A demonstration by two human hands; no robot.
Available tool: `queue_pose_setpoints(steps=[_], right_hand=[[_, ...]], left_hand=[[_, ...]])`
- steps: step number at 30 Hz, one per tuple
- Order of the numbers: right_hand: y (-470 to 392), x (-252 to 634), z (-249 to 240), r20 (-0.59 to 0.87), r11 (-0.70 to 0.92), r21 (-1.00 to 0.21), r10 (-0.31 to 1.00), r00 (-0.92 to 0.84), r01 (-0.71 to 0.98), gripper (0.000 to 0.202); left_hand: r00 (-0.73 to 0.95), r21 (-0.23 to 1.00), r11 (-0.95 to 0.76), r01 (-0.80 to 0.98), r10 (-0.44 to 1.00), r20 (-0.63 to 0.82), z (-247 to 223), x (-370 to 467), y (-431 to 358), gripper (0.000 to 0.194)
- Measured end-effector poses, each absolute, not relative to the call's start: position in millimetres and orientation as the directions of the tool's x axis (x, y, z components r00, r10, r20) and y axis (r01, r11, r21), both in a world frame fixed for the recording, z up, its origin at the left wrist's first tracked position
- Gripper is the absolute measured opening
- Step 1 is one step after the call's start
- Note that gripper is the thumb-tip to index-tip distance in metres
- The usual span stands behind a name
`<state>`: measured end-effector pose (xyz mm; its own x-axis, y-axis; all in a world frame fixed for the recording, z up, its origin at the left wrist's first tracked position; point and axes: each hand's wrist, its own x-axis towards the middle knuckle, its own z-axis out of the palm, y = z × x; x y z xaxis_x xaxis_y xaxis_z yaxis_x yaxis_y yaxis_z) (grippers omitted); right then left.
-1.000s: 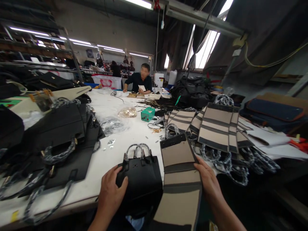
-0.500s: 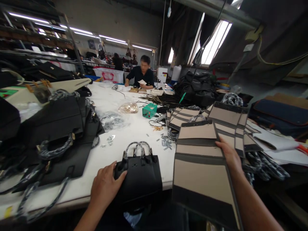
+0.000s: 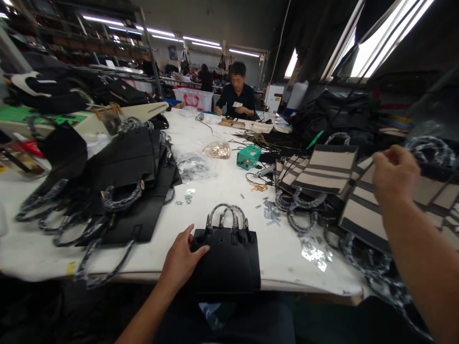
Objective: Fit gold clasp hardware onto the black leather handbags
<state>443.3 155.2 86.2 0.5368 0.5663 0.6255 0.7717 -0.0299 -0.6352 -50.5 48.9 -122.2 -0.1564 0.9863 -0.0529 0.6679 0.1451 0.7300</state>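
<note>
A small black handbag (image 3: 227,263) with two plastic-wrapped handles stands at the table's front edge. My left hand (image 3: 182,255) grips its left side, thumb across the front face and the other fingers behind. Far to the right, my right hand (image 3: 396,172) is raised over a pile of beige-and-black panels (image 3: 366,205), its fingers curled. Whatever those fingers hold, if anything, is hidden. Left of that hand, another beige-and-black panel (image 3: 326,165) with a wrapped handle lies on a stack.
Black bag pieces (image 3: 125,157) with wrapped handles are piled at the left. Further back are a green box (image 3: 248,156), a bag of gold-coloured parts (image 3: 219,149) and small metal plates (image 3: 272,212). A person (image 3: 236,95) sits at the table's far end.
The view has turned to the right. My right hand has moved away to the right and up; the long beige panel it gripped is no longer held up in front. My left hand stays on the handbag.
</note>
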Motion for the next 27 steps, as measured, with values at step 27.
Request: queue_pose_setpoints(steps=[27], right_hand=[[250.7,252.0,-117.7,0.011,-0.138,-0.295,0.989,0.147,0.946,0.047]], left_hand=[[0.010,0.988,0.158,-0.005,0.987,-0.157,-118.3,-38.4,51.0,0.034]])
